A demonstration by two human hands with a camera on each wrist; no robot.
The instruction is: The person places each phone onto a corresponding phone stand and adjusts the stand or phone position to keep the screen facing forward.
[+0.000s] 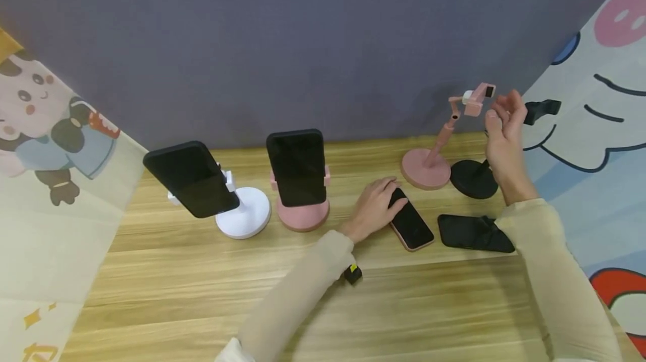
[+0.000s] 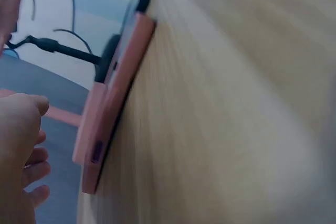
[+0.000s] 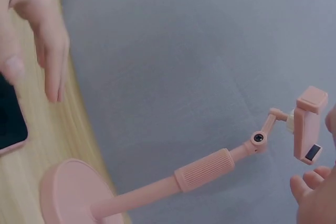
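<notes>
Your L hand point(image 1: 373, 209) loose, empty by pink-edged phone point(image 1: 413, 223); R hand point(image 1: 506, 140) same nr pink clamp point(image 1: 473, 108). Pinch phone sides, steady clamp.

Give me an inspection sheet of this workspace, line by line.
Surface: wooden table, grain visible.
Job's things: white stand and left pink stand each hold a phone; right pink stand and black stand empty; pink-edged phone and black phone lie flat.
Clutter: small black block by left sleeve.
Hands: left hand at pink-edged phone, contact unclear; right hand near right pink stand's clamp.
Cables: nothing seen.
Surroundings: grey backdrop, cartoon panels.
</notes>
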